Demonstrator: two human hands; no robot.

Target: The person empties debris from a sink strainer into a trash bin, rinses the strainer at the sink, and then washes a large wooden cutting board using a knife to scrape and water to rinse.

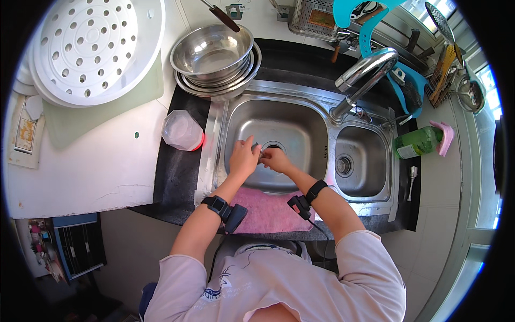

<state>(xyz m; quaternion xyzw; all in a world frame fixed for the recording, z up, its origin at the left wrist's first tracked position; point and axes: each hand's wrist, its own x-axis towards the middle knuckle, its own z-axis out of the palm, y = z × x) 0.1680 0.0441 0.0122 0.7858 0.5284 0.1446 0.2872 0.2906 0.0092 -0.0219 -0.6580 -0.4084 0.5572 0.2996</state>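
Note:
Both my hands are over the large basin of a stainless steel double sink [297, 120], close to its drain. A small dark greyish object [260, 155] lies between them, mostly hidden by the fingers. My right hand [277, 159] pinches it from the right. My left hand [244, 155] is at its left side, thumb raised; whether its fingers grip the object I cannot tell. The chrome faucet [364, 72] stands behind the divider, its spout not over my hands. A pink cloth [265, 211] lies along the front edge of the sink, beneath my forearms.
Stacked stainless steel bowls [213, 52] stand at the back left, near a clear plastic jar [182, 131]. White plastic basins with a perforated insert [94, 44] fill the far left. At right are the small basin [362, 161] and a green bottle [418, 143].

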